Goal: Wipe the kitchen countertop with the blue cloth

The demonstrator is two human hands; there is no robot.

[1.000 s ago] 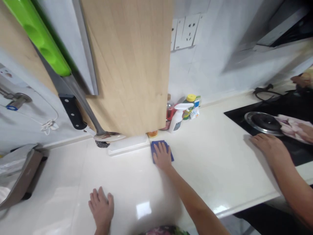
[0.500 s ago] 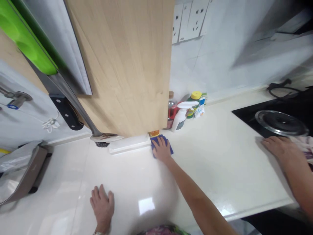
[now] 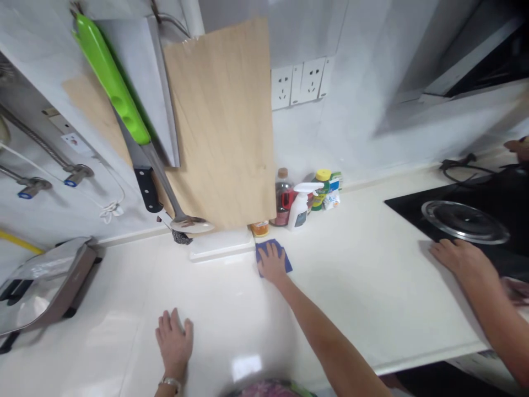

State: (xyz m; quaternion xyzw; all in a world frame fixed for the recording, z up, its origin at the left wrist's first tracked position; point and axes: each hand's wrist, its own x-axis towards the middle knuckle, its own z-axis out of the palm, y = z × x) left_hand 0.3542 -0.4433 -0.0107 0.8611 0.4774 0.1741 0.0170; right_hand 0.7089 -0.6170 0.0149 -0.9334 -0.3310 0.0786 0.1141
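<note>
My right hand (image 3: pixel 273 264) lies with fingers spread on a folded blue cloth (image 3: pixel 286 263), pressing it flat against the white countertop (image 3: pixel 339 286). Just behind the cloth are an orange jar (image 3: pixel 260 228) and the right end of a long white case (image 3: pixel 223 246). A white spray bottle (image 3: pixel 298 212) stands a little to the right, beside a dark bottle with a red handle (image 3: pixel 283 204). My left hand (image 3: pixel 175 343) rests palm down on the counter, fingers apart and holding nothing; a bracelet (image 3: pixel 169 382) circles its wrist.
Another person's hand (image 3: pixel 465 262) rests by the black stovetop (image 3: pixel 413 207) at right. A green-handled spatula (image 3: pixel 119 94), a cleaver and wooden board (image 3: pixel 223 127) hang ahead. A lidded electric pan (image 3: pixel 53 286) stands at left. A yellow-capped container (image 3: pixel 321 190) stands against the wall.
The view has tilted up and pulled back, showing more wall. My right hand and the blue cloth have slid slightly towards me, away from the orange jar. My left hand stays put.
</note>
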